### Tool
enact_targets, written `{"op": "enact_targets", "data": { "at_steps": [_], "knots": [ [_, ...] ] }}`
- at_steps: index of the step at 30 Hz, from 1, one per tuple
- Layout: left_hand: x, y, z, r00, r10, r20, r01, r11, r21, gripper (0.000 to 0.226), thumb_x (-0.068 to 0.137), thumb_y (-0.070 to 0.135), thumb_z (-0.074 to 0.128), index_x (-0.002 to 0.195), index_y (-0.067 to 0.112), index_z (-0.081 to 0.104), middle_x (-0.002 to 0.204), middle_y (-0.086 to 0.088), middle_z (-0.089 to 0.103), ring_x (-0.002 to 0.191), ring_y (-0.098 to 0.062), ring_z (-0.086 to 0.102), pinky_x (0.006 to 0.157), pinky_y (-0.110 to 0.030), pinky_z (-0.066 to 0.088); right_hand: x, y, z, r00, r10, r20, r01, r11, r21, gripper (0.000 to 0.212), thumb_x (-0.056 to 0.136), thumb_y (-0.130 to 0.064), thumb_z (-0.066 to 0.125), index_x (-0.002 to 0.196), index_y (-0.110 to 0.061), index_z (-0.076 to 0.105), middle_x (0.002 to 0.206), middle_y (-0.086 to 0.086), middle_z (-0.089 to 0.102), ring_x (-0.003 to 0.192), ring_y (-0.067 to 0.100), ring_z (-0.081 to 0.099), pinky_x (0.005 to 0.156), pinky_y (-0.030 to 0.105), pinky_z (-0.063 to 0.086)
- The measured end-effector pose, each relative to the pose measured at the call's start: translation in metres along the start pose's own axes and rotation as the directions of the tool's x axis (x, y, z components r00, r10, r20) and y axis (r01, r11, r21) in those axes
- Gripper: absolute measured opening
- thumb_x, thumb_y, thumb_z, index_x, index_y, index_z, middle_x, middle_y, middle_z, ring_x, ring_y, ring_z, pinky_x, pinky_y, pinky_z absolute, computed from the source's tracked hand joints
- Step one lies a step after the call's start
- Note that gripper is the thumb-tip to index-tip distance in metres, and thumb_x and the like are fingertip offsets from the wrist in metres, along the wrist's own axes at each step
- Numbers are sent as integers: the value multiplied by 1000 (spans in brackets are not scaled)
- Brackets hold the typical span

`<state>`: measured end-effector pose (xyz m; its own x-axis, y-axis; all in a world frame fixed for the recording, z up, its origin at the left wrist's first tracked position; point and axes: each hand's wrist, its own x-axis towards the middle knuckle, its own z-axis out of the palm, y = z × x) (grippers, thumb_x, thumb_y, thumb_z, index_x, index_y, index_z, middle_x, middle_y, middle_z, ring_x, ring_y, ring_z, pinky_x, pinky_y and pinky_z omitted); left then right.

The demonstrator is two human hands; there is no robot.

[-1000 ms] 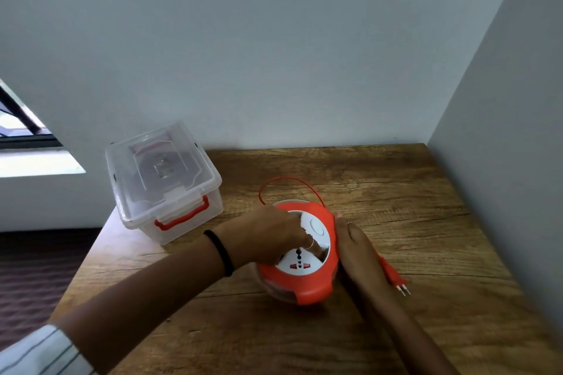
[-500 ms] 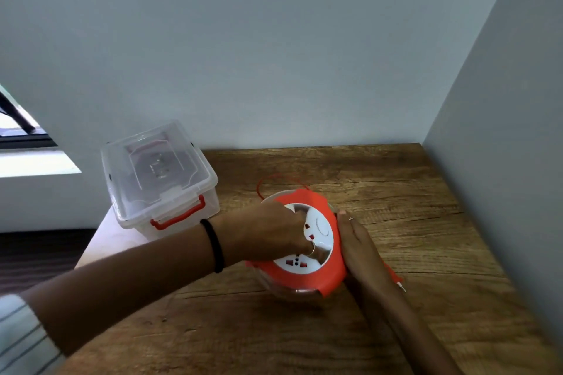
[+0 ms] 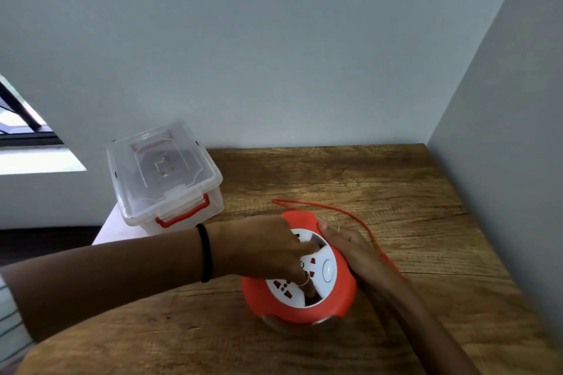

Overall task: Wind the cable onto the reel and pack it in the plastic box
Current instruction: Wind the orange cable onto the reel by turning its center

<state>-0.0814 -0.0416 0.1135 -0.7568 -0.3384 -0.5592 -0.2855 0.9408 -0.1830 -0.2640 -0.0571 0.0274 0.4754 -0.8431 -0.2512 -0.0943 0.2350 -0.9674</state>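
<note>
At far left, on the left rear part of the brown wooden tabletop [image 3: 350,179], a clear rectangular plastic box [image 3: 166,175] with its lid on and a red latch handle facing the camera. Next, a left forearm with a black band at the wrist, reaching across to the left hand [image 3: 262,248] — fingers curled into a recess in the white socket face of the round orange cable reel [image 3: 304,271], gripping there. Reel lying flat on the table, near the box but apart from it. Right hand [image 3: 358,248] laid open-palmed against the reel's right rim, fingers extended, steadying it. Beyond it, a thin orange cable [image 3: 341,210] looping loose over the wood behind and right of the reel — far end hidden behind the right hand.
</note>
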Motion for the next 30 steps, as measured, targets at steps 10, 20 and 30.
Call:
{"op": "enact_targets", "data": {
  "at_steps": [10, 20, 30],
  "knots": [
    [12, 25, 0, 656, -739, -155, 647, 656, -390, 54, 98, 46, 39, 146, 29, 22, 135, -9, 50, 108, -28, 59, 73, -32, 46, -2, 14, 6, 967, 61, -247, -11, 980, 198, 39, 88, -46, 54, 99, -13, 72, 96, 17, 72, 97, 37, 66, 90, 49, 50],
    [33, 35, 10, 629, -774, 66, 585, 416, -696, 52, 93, 49, 47, 142, 39, 33, 139, -3, 48, 124, -22, 48, 94, -35, 44, -3, 9, 10, 963, 47, -266, 18, 971, 239, 35, 92, -42, 51, 112, -18, 67, 98, 13, 73, 93, 31, 69, 91, 53, 50],
    [33, 34, 16, 664, -742, 94, 528, 375, -762, 61, 91, 24, 58, 145, 30, 30, 144, -5, 45, 130, -23, 44, 102, -36, 42, -7, 5, 11, 957, 61, -285, 17, 965, 262, 35, 93, -38, 51, 109, -13, 68, 98, 16, 72, 94, 32, 69, 91, 50, 51]
  ]
}}
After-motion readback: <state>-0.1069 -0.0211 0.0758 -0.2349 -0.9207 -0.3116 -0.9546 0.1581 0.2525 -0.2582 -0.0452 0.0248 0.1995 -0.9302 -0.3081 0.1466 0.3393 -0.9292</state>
